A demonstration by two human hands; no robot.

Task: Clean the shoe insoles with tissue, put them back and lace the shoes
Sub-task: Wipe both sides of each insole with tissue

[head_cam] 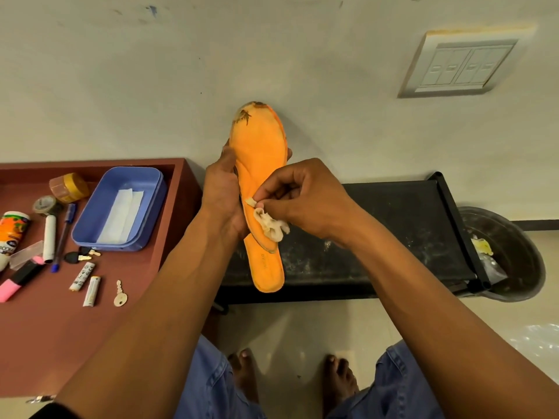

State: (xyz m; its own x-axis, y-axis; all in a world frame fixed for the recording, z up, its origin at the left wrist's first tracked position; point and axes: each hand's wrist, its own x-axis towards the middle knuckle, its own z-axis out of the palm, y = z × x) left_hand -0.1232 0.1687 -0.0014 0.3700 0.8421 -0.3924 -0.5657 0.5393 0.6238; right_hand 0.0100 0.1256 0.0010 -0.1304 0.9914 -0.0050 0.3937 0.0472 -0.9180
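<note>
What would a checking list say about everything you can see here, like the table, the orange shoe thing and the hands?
Surface: reddish-brown table at left; black shelf behind the hands.
Job's things: orange insole held upright, dark stains at its top end; crumpled tissue pressed on it; folded clean tissue in the blue box. No shoes seen.
Clutter: tape rolls, pens, pink highlighter, two batteries, keys, a tube.
Hands: left hand grips the insole's edge; right hand pinches the crumpled tissue.
Cables: nothing seen.
Surroundings: wall switch plate; black bin with scraps; pale floor; bare feet.
</note>
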